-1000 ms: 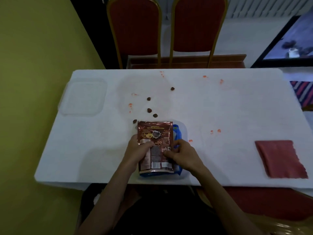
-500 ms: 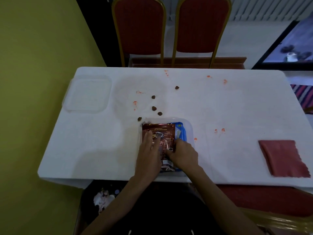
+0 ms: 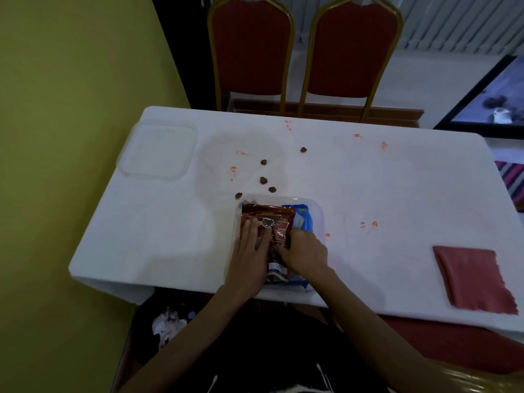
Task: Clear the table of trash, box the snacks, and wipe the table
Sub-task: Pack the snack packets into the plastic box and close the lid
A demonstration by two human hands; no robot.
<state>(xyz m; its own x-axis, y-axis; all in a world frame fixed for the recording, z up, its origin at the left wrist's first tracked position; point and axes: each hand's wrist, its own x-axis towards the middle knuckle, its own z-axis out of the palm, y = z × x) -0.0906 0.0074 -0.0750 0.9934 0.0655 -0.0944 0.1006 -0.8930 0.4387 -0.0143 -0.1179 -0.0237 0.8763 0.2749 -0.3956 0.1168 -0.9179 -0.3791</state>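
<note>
The brown pouch [image 3: 268, 222] is lying in the clear box [image 3: 319, 219] at the near edge of the table [image 3: 170, 236], on top of a blue pack [image 3: 302, 221] whose right side is showing beside it. The left hand [image 3: 249, 259] is lying flat on the pouch, fingers [image 3: 256, 231] stretched out and slightly spread, pressing down on its left half. The right hand [image 3: 304, 252] is resting on the pouch's right edge with knuckles bent and fingers curled together; whether they are pinching the pouch or just pushing it, I cannot tell. Both forearms are reaching in from the bottom of the view.

The clear lid [image 3: 160, 150] is sitting apart at the far left corner of the table. Five small brown crumbs [image 3: 263, 180] are lying scattered just beyond the box, and orange stains [image 3: 232, 171] are dotting the white top across its far and right parts. A folded red cloth [image 3: 473, 279] is lying flat near the right front edge, well apart from the box. Two red chairs [image 3: 252, 49] are standing behind the table. A dark bin with crumpled trash [image 3: 167, 324] is showing under the table's near left corner.
</note>
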